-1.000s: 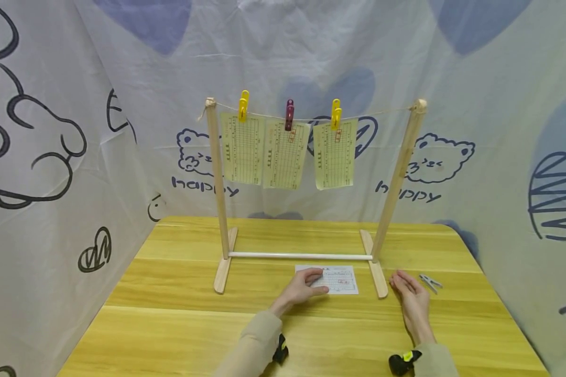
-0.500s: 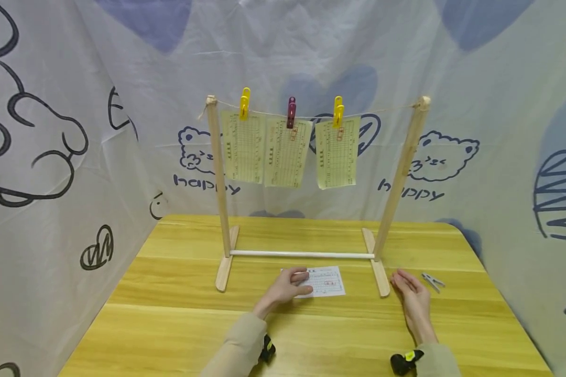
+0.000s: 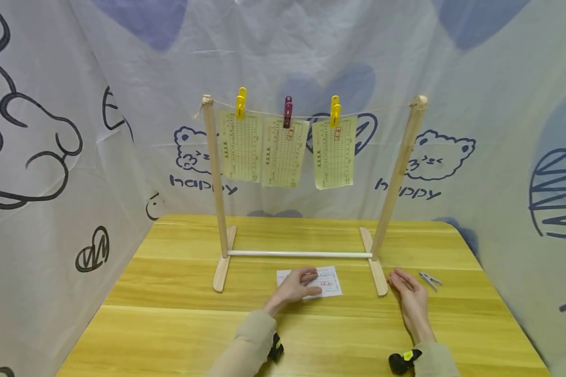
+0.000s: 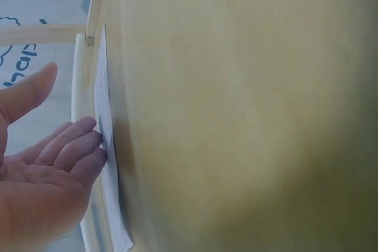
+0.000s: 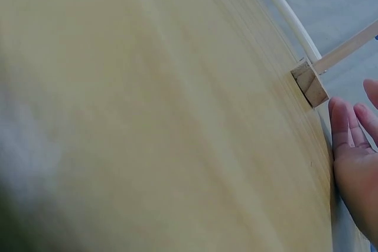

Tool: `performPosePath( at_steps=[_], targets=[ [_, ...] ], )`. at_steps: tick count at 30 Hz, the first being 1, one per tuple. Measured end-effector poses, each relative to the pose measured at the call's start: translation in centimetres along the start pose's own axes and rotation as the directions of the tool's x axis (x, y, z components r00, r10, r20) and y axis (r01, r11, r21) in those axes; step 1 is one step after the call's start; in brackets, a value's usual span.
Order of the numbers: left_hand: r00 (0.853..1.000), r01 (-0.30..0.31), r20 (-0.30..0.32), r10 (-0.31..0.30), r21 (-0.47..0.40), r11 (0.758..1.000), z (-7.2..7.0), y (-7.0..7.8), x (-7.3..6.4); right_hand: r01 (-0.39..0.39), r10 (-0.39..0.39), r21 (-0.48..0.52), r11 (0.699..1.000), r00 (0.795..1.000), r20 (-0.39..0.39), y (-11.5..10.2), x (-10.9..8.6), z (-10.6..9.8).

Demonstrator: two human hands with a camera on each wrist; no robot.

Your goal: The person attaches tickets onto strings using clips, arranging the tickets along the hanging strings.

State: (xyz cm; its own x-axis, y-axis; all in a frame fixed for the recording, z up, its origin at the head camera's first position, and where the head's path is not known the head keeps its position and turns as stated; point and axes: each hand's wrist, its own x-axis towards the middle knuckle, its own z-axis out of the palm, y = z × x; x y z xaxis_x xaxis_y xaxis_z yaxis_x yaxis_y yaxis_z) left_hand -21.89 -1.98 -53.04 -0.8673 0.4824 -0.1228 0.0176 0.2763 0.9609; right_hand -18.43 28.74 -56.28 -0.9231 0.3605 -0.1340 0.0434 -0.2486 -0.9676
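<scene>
A white printed slip (image 3: 330,277) with red marks lies on the table in front of the wooden rack. On it rests my left hand (image 3: 296,285), thumb apart from the fingers; in the left wrist view, the fingertips of that hand (image 4: 50,184) touch the slip (image 4: 104,101). My right hand (image 3: 412,298) lies on the table, relaxed and holding nothing, between the rack's right foot (image 3: 373,262) and a grey clothespin (image 3: 431,280). The right wrist view catches only part of this hand (image 5: 354,163), at its right edge.
From the rack's string hang a left yellowish slip (image 3: 241,152), a middle one (image 3: 283,157) and a right one (image 3: 333,157). Two yellow clips (image 3: 240,104) and a maroon clip (image 3: 288,112) hold them. A white bar (image 3: 299,254) joins the rack's feet. Patterned cloth (image 3: 137,94) surrounds the table.
The white slip has slid left under my left hand and turned slightly. Since half a second ago that hand has shifted a little right over the slip. My right hand has stayed put.
</scene>
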Motion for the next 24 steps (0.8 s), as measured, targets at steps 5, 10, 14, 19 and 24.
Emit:
performPosePath(
  at_steps=[5,10,14,19,24],
  targets=[
    [1.000,0.007,-0.023,-0.006,0.034,0.999,-0.5,-0.1,-1.0,-0.008,0.008,-0.023,1.000,1.000,-0.003,0.0,0.0,0.0],
    [0.998,0.016,-0.065,-0.013,0.057,0.998,-0.8,0.1,-1.3,-0.011,0.010,-0.046,0.999,1.000,-0.009,-0.1,0.0,0.1],
    [0.997,-0.002,-0.079,0.005,0.035,0.999,-0.6,0.3,-0.7,-0.012,0.012,-0.035,0.999,1.000,-0.012,-0.2,0.0,0.0],
    [0.997,0.013,-0.081,-0.010,0.038,0.999,-0.4,0.1,-0.5,-0.015,0.015,-0.031,0.999,1.000,-0.002,-0.2,-0.1,0.0],
    [0.995,0.035,-0.098,-0.026,0.093,0.995,-0.6,0.2,-1.3,-0.019,0.018,-0.034,0.999,1.000,-0.002,-0.1,-0.1,0.1]
  ],
)
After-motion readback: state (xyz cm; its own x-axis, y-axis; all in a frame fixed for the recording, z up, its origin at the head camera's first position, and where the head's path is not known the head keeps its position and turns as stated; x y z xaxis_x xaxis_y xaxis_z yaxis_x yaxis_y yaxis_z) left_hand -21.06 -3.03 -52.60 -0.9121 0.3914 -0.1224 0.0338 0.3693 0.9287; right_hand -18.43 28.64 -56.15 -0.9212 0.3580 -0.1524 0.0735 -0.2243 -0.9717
